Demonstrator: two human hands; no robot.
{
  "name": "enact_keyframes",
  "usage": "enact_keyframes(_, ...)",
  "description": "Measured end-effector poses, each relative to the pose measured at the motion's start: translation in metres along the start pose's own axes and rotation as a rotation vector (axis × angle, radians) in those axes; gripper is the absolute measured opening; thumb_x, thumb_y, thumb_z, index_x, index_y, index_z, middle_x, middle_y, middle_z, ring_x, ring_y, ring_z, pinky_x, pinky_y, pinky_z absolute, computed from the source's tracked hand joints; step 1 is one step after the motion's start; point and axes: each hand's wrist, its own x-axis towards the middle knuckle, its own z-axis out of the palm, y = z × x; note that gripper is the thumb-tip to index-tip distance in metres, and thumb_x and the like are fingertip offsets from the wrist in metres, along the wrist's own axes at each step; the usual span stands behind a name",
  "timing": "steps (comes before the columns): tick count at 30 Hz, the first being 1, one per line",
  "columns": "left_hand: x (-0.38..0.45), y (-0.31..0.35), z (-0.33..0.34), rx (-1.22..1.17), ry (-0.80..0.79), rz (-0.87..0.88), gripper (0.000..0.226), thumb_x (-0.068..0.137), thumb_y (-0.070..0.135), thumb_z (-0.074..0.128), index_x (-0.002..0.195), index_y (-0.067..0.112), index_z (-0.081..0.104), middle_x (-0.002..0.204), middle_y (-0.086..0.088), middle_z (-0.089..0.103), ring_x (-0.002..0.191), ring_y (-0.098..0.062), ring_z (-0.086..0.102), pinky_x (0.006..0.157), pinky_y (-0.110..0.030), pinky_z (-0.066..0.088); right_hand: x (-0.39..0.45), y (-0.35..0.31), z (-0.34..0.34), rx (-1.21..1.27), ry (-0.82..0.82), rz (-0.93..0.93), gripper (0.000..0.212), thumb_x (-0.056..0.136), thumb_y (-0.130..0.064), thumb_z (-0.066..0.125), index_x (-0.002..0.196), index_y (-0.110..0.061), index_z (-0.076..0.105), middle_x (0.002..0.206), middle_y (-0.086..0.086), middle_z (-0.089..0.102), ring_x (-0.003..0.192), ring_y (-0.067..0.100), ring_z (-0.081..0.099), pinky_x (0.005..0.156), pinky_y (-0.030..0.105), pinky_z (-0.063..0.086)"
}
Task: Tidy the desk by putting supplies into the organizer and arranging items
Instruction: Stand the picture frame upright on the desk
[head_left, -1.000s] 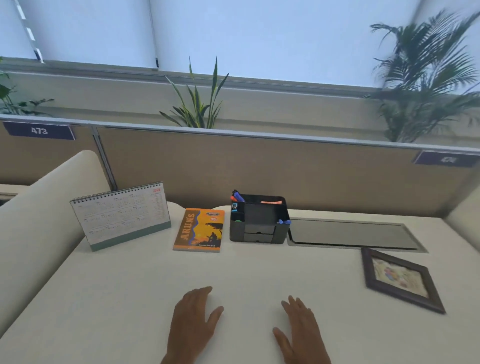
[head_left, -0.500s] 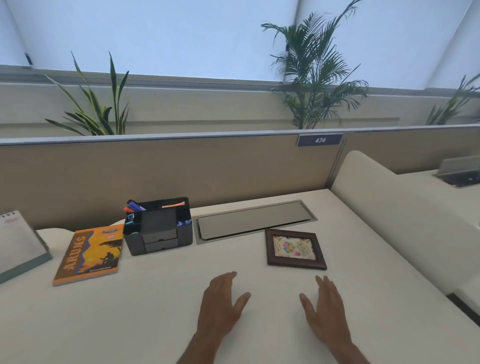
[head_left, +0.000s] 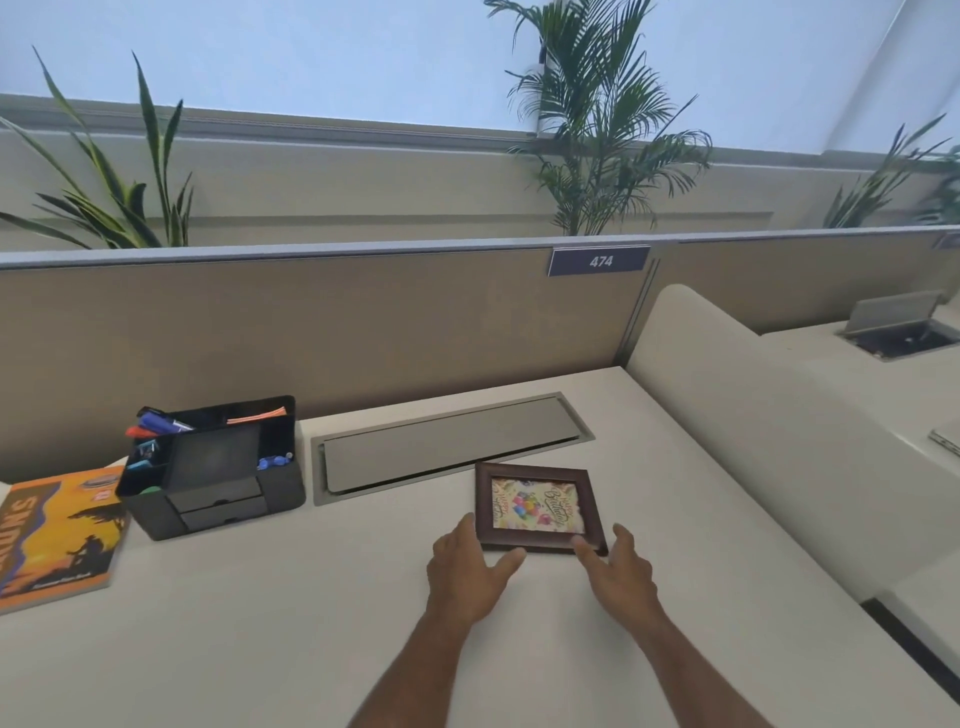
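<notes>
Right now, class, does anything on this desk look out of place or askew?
Yes: the picture frame lies flat, face up and slightly skewed, near the cable hatch. Both hands, left hand and right hand, reach its near corners.

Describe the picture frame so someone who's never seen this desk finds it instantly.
Start at the grey cable hatch set into the cream desk below the 474 sign. The picture frame lies flat just in front of its right half, between both hands. It alone has a dark brown wooden border around a colourful birthday print.

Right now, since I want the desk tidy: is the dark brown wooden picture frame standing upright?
No, the dark brown wooden picture frame lies flat, face up, on the cream desk.
</notes>
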Motion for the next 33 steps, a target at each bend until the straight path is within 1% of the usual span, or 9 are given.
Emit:
enact_keyframes(6, 0.008, 0.007, 0.015, 0.046, -0.057, -0.004, 0.095, 0.08, 0.07, 0.055, 0.15, 0.016, 0.021, 0.149, 0.0, 0.039, 0.136, -0.024, 0.03, 0.109, -0.039, 0.03, 0.013, -0.001, 0.01, 0.101, -0.022, 0.029, 0.091, 0.08, -0.073, 0.053, 0.148, -0.018, 0.029, 0.136, 0.008, 0.054, 0.129, 0.032, 0.046, 0.108, 0.05, 0.036)
enact_keyframes(10, 0.0, 0.001, 0.017, 0.066, -0.041, 0.026, 0.091, 0.08, 0.072, 0.053, 0.145, 0.014, 0.028, 0.147, 0.0, 0.039, 0.133, -0.023, 0.032, 0.108, -0.038, 0.034, 0.011, -0.004, 0.008, 0.397, 0.04, 0.073, 0.083, 0.088, -0.054, 0.063, 0.15, -0.013, 0.024, 0.138, 0.007, 0.052, 0.13, 0.028, 0.046, 0.101, 0.034, 0.036)
enact_keyframes(13, -0.014, -0.008, 0.02, 0.064, -0.034, 0.035, 0.094, 0.079, 0.078, 0.047, 0.145, 0.014, 0.029, 0.149, 0.001, 0.037, 0.133, -0.023, 0.031, 0.108, -0.037, 0.033, 0.014, -0.009, 0.006, 0.621, 0.133, 0.146, 0.073, 0.088, -0.041, 0.068, 0.145, -0.01, 0.034, 0.124, 0.005, 0.057, 0.121, 0.027, 0.052, 0.101, 0.036, 0.04)
enact_keyframes(15, -0.025, -0.01, 0.022, 0.05, -0.048, 0.037, 0.099, 0.073, 0.087, 0.037, 0.142, 0.015, 0.033, 0.145, 0.003, 0.042, 0.129, -0.022, 0.034, 0.106, -0.036, 0.035, 0.013, -0.015, 0.006, 0.843, 0.132, 0.19, 0.055, 0.088, -0.026, 0.072, 0.134, -0.007, 0.049, 0.122, 0.011, 0.063, 0.111, 0.028, 0.061, 0.096, 0.044, 0.051)
enact_keyframes(17, -0.037, -0.01, 0.025, 0.024, -0.063, 0.034, 0.109, 0.063, 0.094, 0.023, 0.138, 0.017, 0.038, 0.14, 0.003, 0.048, 0.127, -0.021, 0.037, 0.104, -0.036, 0.037, 0.006, -0.026, 0.005, 0.948, 0.1, 0.15, 0.026, 0.087, -0.007, 0.07, 0.113, -0.008, 0.063, 0.11, 0.014, 0.069, 0.1, 0.03, 0.067, 0.082, 0.043, 0.058)
enact_keyframes(19, -0.048, -0.012, 0.025, -0.038, -0.088, 0.015, 0.112, 0.06, 0.095, 0.021, 0.14, 0.018, 0.038, 0.141, 0.003, 0.048, 0.129, -0.02, 0.037, 0.106, -0.036, 0.036, -0.002, -0.035, 0.003, 0.912, 0.113, 0.085, 0.018, 0.085, -0.003, 0.071, 0.098, -0.014, 0.066, 0.101, 0.012, 0.071, 0.094, 0.03, 0.069, 0.075, 0.042, 0.059)
enact_keyframes(22, -0.059, -0.019, 0.019, -0.158, -0.087, -0.011, 0.087, 0.079, 0.076, 0.049, 0.147, 0.025, 0.033, 0.141, 0.0, 0.047, 0.132, -0.018, 0.037, 0.109, -0.033, 0.033, -0.011, -0.045, -0.004, 0.756, 0.158, -0.097, 0.02, 0.08, -0.009, 0.077, 0.091, -0.022, 0.067, 0.092, 0.006, 0.073, 0.088, 0.027, 0.071, 0.075, 0.047, 0.061)
enact_keyframes(28, -0.054, -0.039, -0.019, -0.365, 0.233, 0.061, 0.072, 0.083, 0.045, 0.07, 0.143, 0.023, 0.039, 0.136, 0.009, 0.047, 0.125, -0.016, 0.043, 0.106, -0.04, 0.04, -0.035, -0.061, -0.018, 0.456, 0.071, -0.428, 0.027, 0.08, -0.007, 0.077, 0.094, -0.028, 0.066, 0.09, -0.006, 0.073, 0.086, 0.015, 0.07, 0.077, 0.044, 0.06)
enact_keyframes(33, -0.047, -0.046, -0.048, -0.414, 0.179, 0.139, 0.043, 0.086, 0.028, 0.072, 0.125, 0.031, 0.053, 0.11, 0.014, 0.063, 0.105, -0.005, 0.056, 0.08, -0.009, 0.042, -0.05, -0.065, -0.02, 0.388, -0.068, -0.55, 0.032, 0.079, 0.001, 0.075, 0.091, -0.027, 0.065, 0.089, -0.004, 0.072, 0.086, 0.017, 0.068, 0.072, 0.041, 0.06)
